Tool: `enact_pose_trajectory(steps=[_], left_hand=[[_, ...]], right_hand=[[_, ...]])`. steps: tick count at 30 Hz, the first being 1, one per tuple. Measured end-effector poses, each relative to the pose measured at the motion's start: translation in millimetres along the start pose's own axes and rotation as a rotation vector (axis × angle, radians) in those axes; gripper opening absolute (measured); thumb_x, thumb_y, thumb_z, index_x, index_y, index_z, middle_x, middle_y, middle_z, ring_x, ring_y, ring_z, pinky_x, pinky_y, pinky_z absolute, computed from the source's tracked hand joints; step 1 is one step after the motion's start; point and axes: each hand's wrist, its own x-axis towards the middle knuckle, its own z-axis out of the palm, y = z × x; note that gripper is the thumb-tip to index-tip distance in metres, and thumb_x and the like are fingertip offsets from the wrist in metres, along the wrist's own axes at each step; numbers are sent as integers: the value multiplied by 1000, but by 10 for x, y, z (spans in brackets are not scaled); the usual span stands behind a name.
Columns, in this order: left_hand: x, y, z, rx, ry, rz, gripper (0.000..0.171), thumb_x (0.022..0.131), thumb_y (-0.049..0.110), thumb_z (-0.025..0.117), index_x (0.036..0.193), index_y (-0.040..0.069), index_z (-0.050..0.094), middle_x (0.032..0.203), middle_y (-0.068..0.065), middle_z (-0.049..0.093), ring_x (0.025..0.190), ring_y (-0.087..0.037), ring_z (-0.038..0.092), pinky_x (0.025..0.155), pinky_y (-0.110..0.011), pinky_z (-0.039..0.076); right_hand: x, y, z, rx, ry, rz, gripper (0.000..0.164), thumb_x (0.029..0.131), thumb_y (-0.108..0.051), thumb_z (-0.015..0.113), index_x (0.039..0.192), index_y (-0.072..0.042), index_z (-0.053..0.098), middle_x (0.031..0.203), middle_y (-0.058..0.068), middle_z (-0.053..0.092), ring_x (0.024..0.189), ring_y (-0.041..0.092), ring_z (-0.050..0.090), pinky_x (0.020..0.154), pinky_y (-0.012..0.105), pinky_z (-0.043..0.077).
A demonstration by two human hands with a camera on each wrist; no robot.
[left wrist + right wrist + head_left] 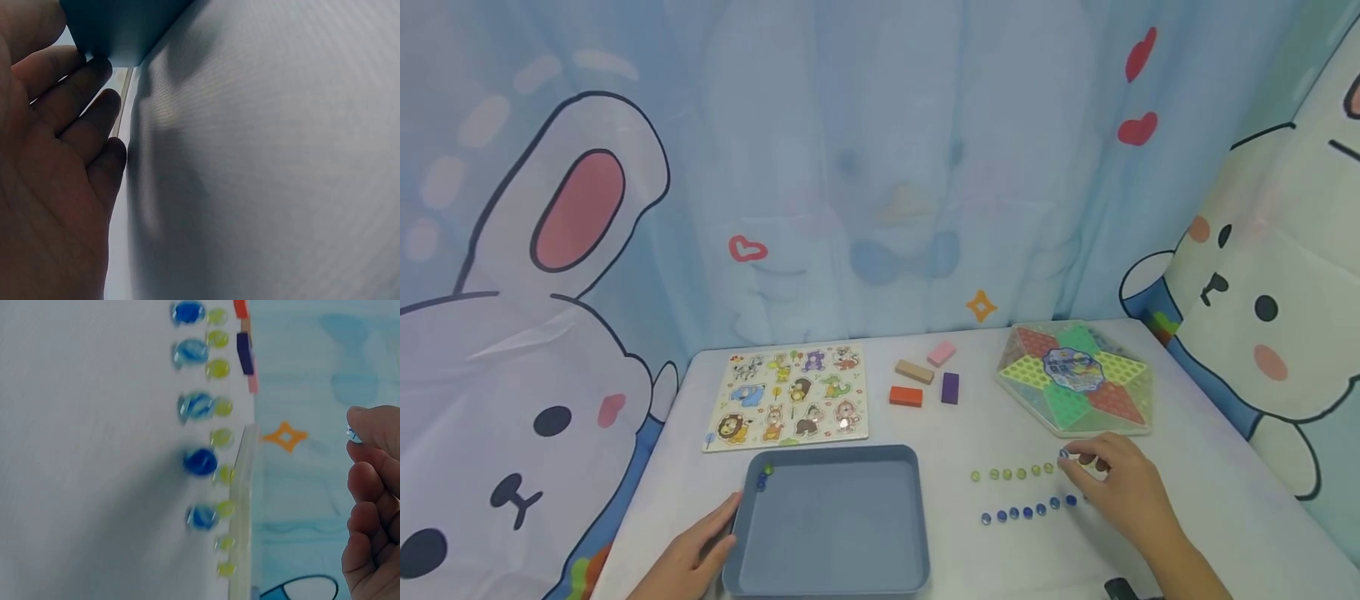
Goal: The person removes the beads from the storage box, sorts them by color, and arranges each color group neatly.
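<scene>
My right hand pinches a small clear marble with blue swirls between thumb and forefinger, raised over the right side of the table. Below it lie a row of yellow-green marbles and, nearer me, a row of blue marbles; the hand covers the right ends of both in the head view. My left hand rests at the left side of a blue-grey tray, fingers extended with the tips at its outer wall. A few green and blue marbles sit in the tray's far left corner.
An animal picture puzzle board lies behind the tray. Beside it are orange, tan, pink and purple blocks. A hexagonal game board lies at the back right. A printed curtain hangs behind the table.
</scene>
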Motion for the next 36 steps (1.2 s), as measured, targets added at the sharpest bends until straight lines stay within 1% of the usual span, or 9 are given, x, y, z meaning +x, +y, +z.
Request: enact_pose_trajectory(steps=[4,8,10,12,16,18,20,27,36], left_hand=[[-5,-12,13,-1,4,-2,73,105,59,51,165,20,32,171,-7,34,156,-34,35,123,-49,43],[3,-21,22,-11,-4,-1,74,105,60,51,165,20,32,171,-8,34,156,-36,35,123,-51,43],[6,-15,20,-24,-11,-2,75,105,60,51,165,19,32,171,-9,34,156,-38,34,122,-54,40],[3,-9,14,-33,-16,-2,75,105,60,51,165,19,32,171,-10,34,156,-38,34,122,-56,39],[-10,3,9,-20,-11,6,74,106,58,50,166,18,32,171,-10,33,156,-37,34,123,-54,40],[-11,3,12,-15,-5,9,74,106,58,50,166,18,31,171,-9,33,156,-37,34,123,-54,40],[-8,2,16,-15,-1,8,74,106,58,50,165,19,32,171,-9,33,156,-36,34,123,-54,40],[4,-16,15,-22,-4,3,74,105,59,51,165,19,33,171,-8,34,156,-37,34,123,-55,38],[-7,5,4,-8,9,6,73,106,59,50,165,20,33,171,-8,34,156,-35,34,123,-52,42]], right_hand=[[-49,237,-21,-39,6,36,24,83,-23,88,103,-11,80,87,-1,68,84,21,60,63,24,48],[-102,455,-64,-56,-15,100,27,83,-22,87,105,-7,80,86,2,67,82,22,58,61,22,44],[-115,543,-81,-63,-64,141,28,85,-23,86,106,-5,80,86,3,67,82,22,57,61,22,43],[-112,609,-87,-61,-138,177,30,87,-25,85,106,-4,79,86,4,67,81,22,55,62,24,43],[-93,680,-56,-49,-268,230,32,89,-28,83,108,-3,79,87,4,66,81,22,54,63,27,45],[-93,686,-35,-39,-307,255,33,89,-29,83,109,-3,78,88,3,65,81,21,54,64,28,45],[-101,680,-24,-32,-328,271,34,89,-29,82,109,-3,78,88,3,65,81,21,54,65,28,45],[-146,695,1,-31,-323,254,32,88,-29,84,106,-3,78,85,1,64,78,19,53,63,28,43],[-153,744,77,-28,-331,259,28,87,-23,84,106,-3,78,86,2,65,79,19,55,67,31,49]])
